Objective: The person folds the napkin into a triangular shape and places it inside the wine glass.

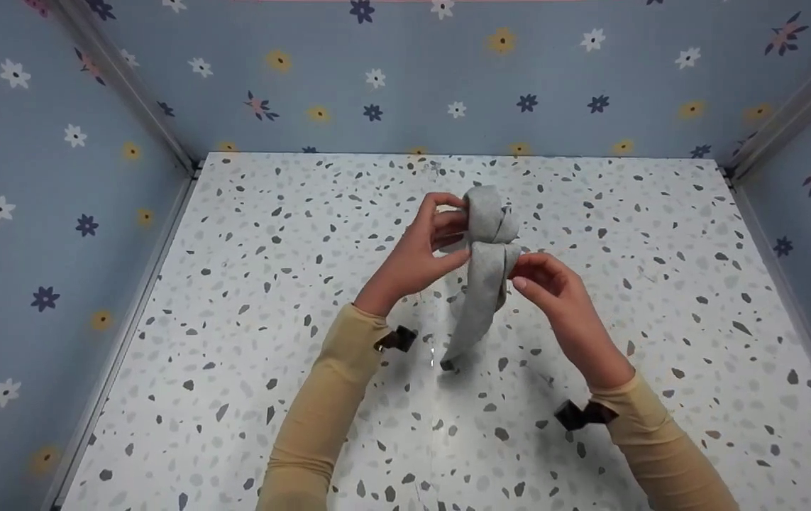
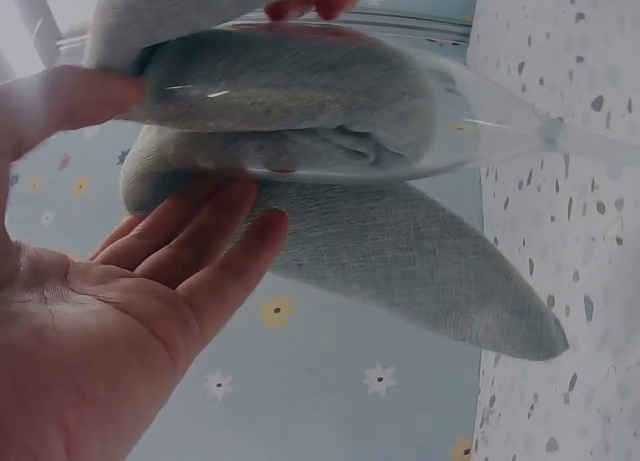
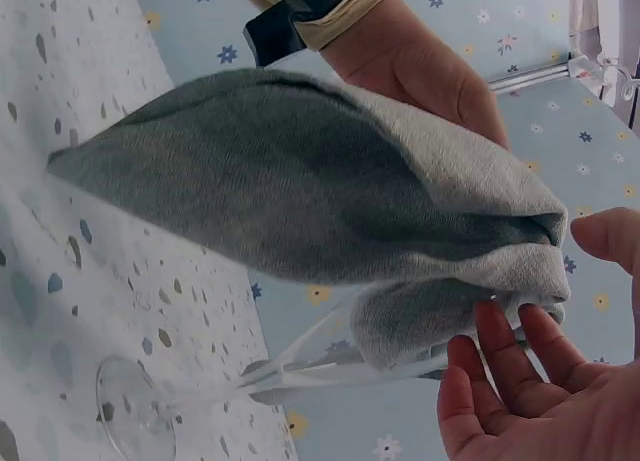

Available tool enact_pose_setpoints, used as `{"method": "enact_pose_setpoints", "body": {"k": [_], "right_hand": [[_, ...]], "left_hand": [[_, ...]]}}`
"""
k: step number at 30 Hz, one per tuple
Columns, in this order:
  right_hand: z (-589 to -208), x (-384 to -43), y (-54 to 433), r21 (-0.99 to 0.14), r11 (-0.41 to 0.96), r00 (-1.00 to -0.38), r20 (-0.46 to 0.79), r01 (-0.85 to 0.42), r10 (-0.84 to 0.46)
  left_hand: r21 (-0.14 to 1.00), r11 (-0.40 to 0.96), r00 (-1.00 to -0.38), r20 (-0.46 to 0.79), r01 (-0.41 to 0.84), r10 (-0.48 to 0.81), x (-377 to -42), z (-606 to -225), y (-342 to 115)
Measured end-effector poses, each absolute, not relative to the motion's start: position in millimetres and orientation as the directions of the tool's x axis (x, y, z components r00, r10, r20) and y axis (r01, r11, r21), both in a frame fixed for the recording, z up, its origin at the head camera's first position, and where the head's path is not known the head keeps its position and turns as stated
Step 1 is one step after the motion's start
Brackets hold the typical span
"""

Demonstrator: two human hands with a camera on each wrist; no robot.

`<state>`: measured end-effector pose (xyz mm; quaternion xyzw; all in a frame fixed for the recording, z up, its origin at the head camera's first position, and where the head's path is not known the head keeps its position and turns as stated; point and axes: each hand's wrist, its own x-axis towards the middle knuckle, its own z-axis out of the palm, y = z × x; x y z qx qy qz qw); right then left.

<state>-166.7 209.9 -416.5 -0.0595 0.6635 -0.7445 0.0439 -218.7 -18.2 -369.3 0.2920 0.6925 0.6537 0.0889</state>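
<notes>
Nearest my head camera are two tan sleeves, each with a dark strap at the wrist, reaching out over the speckled white tabletop (image 1: 249,298). From there I see the left hand (image 1: 416,259) with fingers and thumb curled round the upper bunch of a grey cloth (image 1: 487,266), held up above the middle of the table, while the right hand (image 1: 554,287) pinches the cloth just below that bunch; its loose tail hangs down toward the surface. Blue flowered walls (image 1: 57,177) stand on three sides. On the left wrist view, I see the palm and fingers of the left hand (image 2: 130,311) pressed against the cloth (image 2: 400,241), which is stuffed into and draped over a clear stemmed glass (image 2: 500,131) lying sideways in the frame. On the right wrist view, the right hand's fingertips (image 3: 500,341) touch the cloth's folded edge (image 3: 330,201) at the glass bowl (image 3: 330,366), thumb opposite, and the glass foot (image 3: 125,406) shows near the table.
</notes>
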Motion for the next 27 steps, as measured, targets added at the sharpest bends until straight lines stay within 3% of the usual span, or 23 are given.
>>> {"method": "enact_pose_setpoints", "body": {"k": [13,18,27], "right_hand": [[-415,-160,173,-0.990,-0.121,-0.997,-0.071,0.076,-0.042],[-419,-163,171,-0.996,-0.083,-0.999,-0.048,0.046,0.014],[-431,-172,182,-0.998,0.060,-1.000,0.011,-0.013,-0.027]], "left_hand": [[0.947,-0.100,-0.855,0.320,0.306,0.408,-242,-378,-11],[0.953,-0.098,-0.860,0.302,0.288,0.412,-237,-368,-12],[0.964,-0.063,-0.867,0.261,0.259,0.424,-239,-383,-14]]}}
